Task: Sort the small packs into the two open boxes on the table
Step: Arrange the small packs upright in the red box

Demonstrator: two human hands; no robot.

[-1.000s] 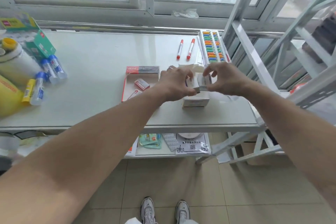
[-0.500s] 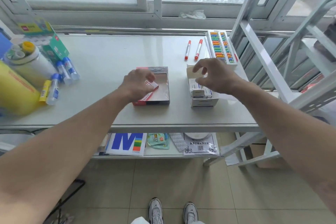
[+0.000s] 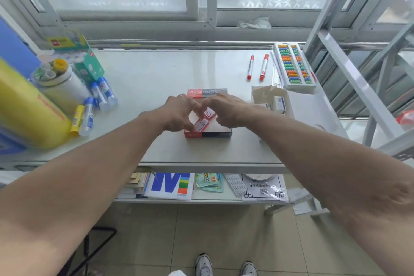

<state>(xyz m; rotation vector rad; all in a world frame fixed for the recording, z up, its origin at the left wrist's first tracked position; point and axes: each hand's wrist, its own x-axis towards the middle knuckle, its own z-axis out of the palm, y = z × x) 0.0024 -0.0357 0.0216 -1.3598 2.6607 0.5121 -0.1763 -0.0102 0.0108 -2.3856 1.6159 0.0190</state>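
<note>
A flat red and grey open box (image 3: pixel 208 134) lies mid-table with two small red-and-white packs inside: a lower pack (image 3: pixel 201 123) and an upper pack (image 3: pixel 210 113). My left hand (image 3: pixel 179 112) reaches in from the left, its thumb and fingertips pinching the lower pack. My right hand (image 3: pixel 226 110) reaches in from the right, fingers curled down over the upper pack; its grip is hidden. To the right stands a white open box (image 3: pixel 261 96) holding blue-and-white packs (image 3: pixel 279 104).
Two red markers (image 3: pixel 257 67) and a colourful abacus (image 3: pixel 293 66) lie at the back right. Glue sticks (image 3: pixel 100 92), a white tub (image 3: pixel 65 80), a green carton (image 3: pixel 89 67) and a big yellow container (image 3: pixel 29 107) crowd the left. A white metal frame (image 3: pixel 358 87) stands right.
My right hand has left the white box and moved left into the red and grey box beside my left hand. The left hand stays inside that box. The view shifted slightly.
</note>
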